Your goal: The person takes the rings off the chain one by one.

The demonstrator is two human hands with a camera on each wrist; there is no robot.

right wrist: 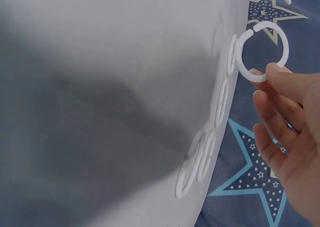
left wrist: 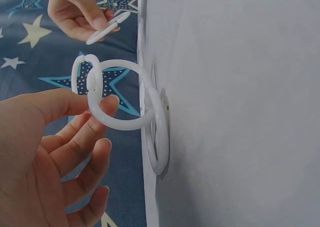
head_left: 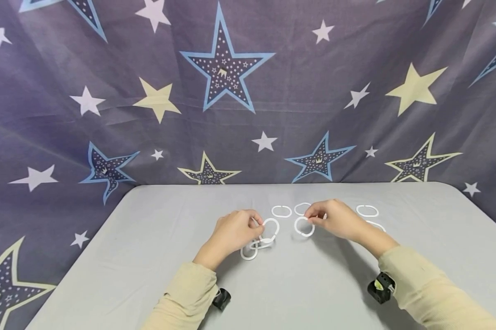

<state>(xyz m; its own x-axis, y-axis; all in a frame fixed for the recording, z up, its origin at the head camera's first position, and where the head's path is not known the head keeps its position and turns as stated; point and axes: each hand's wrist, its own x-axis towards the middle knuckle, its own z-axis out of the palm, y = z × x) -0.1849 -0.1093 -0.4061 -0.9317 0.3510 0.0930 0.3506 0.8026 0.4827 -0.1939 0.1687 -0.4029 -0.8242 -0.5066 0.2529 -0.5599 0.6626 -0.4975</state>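
My left hand [head_left: 236, 229] pinches a short chain of white plastic links with its thumb and index finger. A round link [left wrist: 122, 125] shows at the fingertips, joined to a narrower upright link [left wrist: 75, 79]; further links [head_left: 248, 259] of the chain rest lower, near the tabletop. Just to the right, my right hand [head_left: 336, 219] pinches a single white plastic link [head_left: 296, 228] by its edge. That link has a small gap at its upper left in the right wrist view. The two hands' links are apart, a short space between them.
Loose white links lie flat on the grey table [head_left: 314, 293]: an oval one [head_left: 281, 217] between the hands, another [head_left: 301, 203] behind the right hand, and two more, one of them an oval [head_left: 367, 216], to the right. A star-patterned curtain [head_left: 248, 128] hangs behind the table.
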